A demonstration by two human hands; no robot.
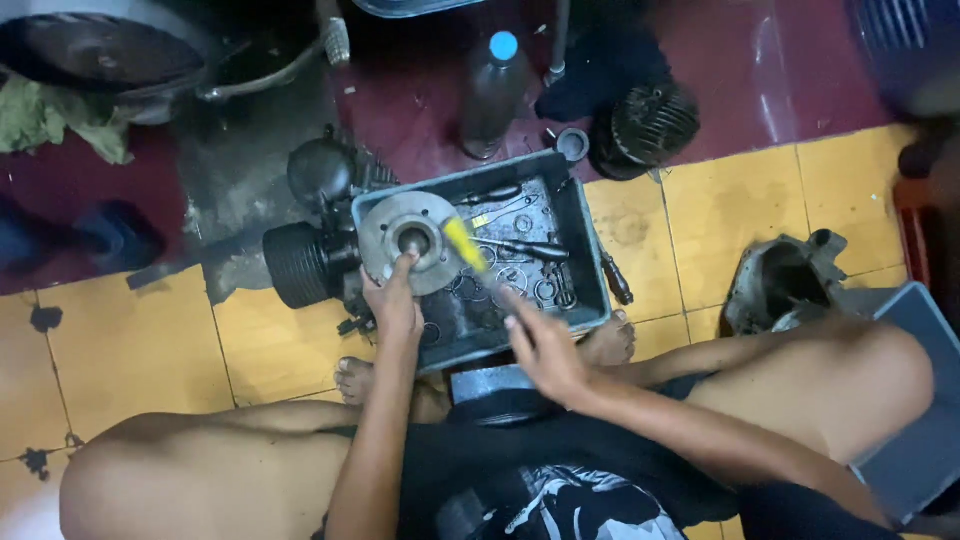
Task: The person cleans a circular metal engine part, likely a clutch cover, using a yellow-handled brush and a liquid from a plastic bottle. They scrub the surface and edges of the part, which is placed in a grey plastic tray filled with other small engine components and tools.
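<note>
I sit on the floor with my knees spread. My left hand grips the rim of a round grey metal engine part with a centre hole, one finger reaching toward the hole. My right hand holds a yellow-handled tool, blurred, whose tip points at the round part. Both are held over a dark grey plastic tray holding washers, rings and screwdrivers.
A finned engine block lies left of the tray. A plastic bottle with a blue cap, a black finned cylinder, a metal casing and a grey bin stand around on yellow and maroon tiles. My feet rest beside the tray.
</note>
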